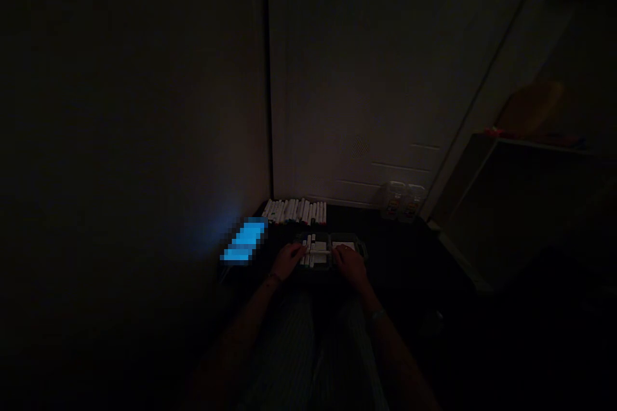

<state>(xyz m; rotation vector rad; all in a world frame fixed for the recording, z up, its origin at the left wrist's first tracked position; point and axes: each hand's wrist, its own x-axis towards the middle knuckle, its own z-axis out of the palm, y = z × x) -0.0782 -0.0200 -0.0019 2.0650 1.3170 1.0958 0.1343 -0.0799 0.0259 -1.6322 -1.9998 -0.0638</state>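
Note:
In dim light, a white marker [319, 252] lies crosswise between my hands, over an open case [362, 250] with two compartments. My left hand [288, 258] pinches one end of the marker. At the other end, the fingers of my right hand [350, 263] are closed on it. Several upright-pointing white markers [308, 259] lie side by side in the left compartment, and a pale rectangle [343, 246] shows in the right one, partly behind my right hand.
Behind the case, a row of white markers [294, 210] lies along the wall. A glowing blurred screen [245, 241] stands at the left. Two clear packages [403, 201] are at the back right. A box-like cabinet [530, 205] rises on the far right.

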